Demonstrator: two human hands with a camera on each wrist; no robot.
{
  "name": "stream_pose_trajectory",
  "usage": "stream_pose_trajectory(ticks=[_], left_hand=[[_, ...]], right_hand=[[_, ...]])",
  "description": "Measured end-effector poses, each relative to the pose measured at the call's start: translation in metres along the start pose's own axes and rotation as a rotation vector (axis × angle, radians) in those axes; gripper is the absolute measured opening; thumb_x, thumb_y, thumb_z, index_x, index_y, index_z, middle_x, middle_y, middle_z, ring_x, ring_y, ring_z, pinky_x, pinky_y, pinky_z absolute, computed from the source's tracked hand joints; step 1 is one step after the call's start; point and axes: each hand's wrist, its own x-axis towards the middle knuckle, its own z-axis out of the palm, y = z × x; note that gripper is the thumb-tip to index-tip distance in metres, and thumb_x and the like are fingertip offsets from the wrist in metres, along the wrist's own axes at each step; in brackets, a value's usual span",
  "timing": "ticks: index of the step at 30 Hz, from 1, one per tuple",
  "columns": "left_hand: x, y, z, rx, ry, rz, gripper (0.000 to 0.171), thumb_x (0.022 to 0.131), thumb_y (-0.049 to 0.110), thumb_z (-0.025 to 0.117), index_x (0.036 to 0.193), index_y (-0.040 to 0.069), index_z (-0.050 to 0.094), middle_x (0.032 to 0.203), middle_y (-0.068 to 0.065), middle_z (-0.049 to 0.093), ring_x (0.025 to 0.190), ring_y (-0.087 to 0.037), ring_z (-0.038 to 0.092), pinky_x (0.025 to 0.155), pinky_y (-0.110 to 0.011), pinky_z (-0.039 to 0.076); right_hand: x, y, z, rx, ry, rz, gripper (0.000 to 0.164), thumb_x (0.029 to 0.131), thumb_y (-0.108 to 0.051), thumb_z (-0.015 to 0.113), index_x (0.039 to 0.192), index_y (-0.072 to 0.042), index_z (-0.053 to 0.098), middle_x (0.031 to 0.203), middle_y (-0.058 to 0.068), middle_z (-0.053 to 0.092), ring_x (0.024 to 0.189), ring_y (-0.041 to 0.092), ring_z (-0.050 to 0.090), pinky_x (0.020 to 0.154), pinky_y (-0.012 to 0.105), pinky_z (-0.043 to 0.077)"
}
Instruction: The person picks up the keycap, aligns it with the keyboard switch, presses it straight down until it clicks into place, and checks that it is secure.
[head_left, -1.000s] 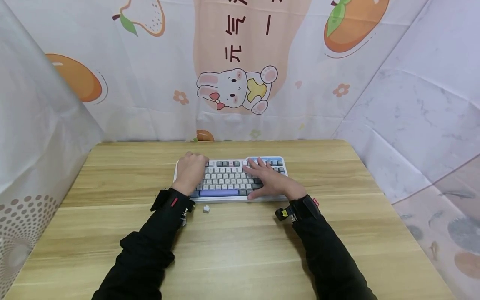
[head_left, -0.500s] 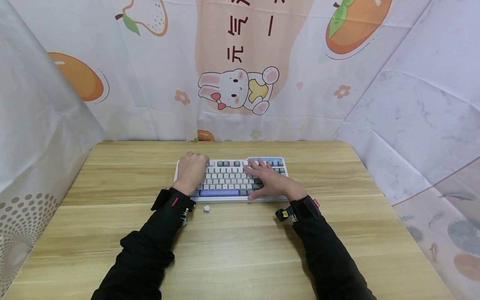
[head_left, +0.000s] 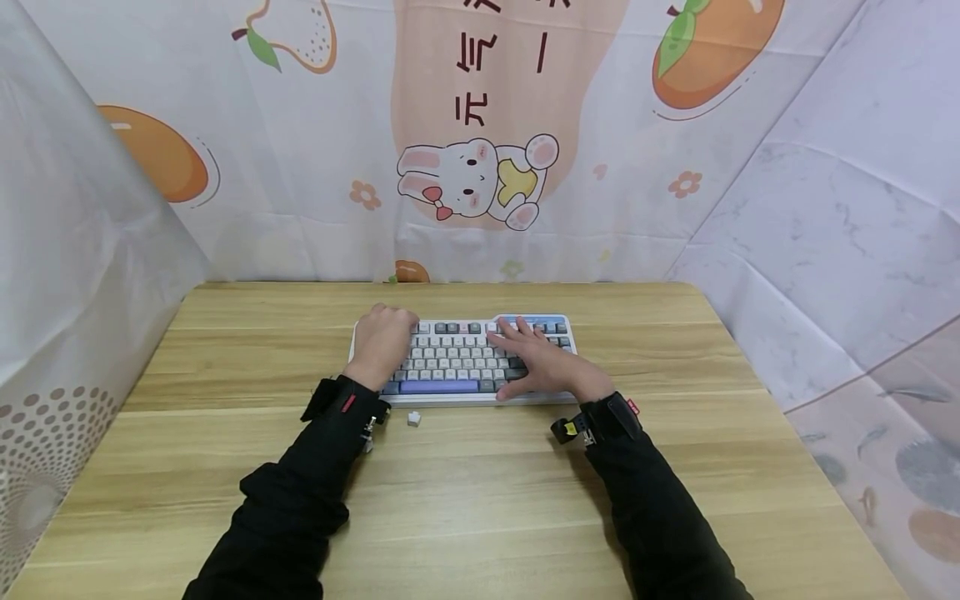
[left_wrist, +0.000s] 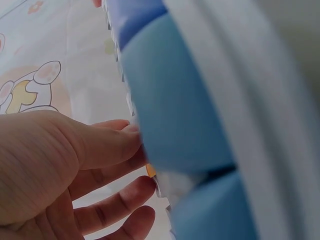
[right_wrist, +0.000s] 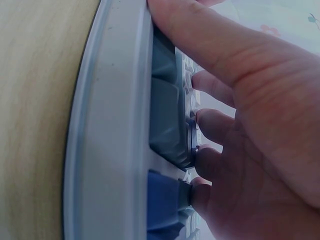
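Note:
A white keyboard (head_left: 450,360) with white, grey and blue keycaps lies at the back middle of the table. My left hand (head_left: 382,342) is over its left end, fingers curled down among the keys. In the left wrist view, the left thumb (left_wrist: 117,145) and forefinger pinch at a keycap, whose body is mostly hidden behind large blue keycaps (left_wrist: 175,100). My right hand (head_left: 543,362) rests spread on the right part of the keyboard, thumb at the front edge and fingertips on the keys. A small loose white keycap (head_left: 413,418) lies in front of the keyboard.
The wooden table (head_left: 480,508) extends around the keyboard on every side. Behind it hangs a printed curtain (head_left: 300,167), and further sheets close in the left and right. Small cameras are strapped at both black sleeves (head_left: 652,492).
Both hands keep their places on the keyboard, and the loose keycap stays put. Only a slight shift of the head view shows.

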Motion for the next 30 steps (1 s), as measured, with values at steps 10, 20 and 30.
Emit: stream_pose_trajectory(ticks=[10,20,30], left_hand=[[0.0002,-0.0003,0.0006,0.005,0.002,-0.004,0.024,0.098,-0.001,0.061,0.106,0.008,0.081,0.102,-0.012,0.076,0.087,-0.030,0.065,0.072,-0.044,0.055],[-0.0004,0.0020,0.0004,0.034,-0.022,-0.002,0.025,0.099,-0.002,0.058,0.108,0.008,0.079,0.104,-0.012,0.076,0.094,-0.031,0.065,0.077,-0.046,0.056],[0.0001,0.0008,-0.0007,0.075,-0.008,0.038,0.024,0.098,-0.002,0.060,0.105,0.008,0.080,0.099,-0.012,0.076,0.089,-0.030,0.066,0.074,-0.046,0.056]], right_hand=[[0.0009,0.0012,0.0014,-0.011,0.009,0.004,0.102,0.083,-0.048,0.081,0.163,-0.018,0.025,0.170,0.007,0.000,0.154,0.032,-0.011,0.122,0.052,-0.004],[0.0017,0.0006,0.0017,-0.013,0.009,0.001,0.102,0.083,-0.047,0.081,0.163,-0.018,0.024,0.169,0.008,0.000,0.154,0.033,-0.010,0.122,0.052,-0.004],[0.0028,0.0019,0.0023,-0.028,0.019,-0.007,0.101,0.083,-0.046,0.081,0.162,-0.018,0.025,0.169,0.009,0.001,0.154,0.035,-0.009,0.122,0.052,-0.003]])
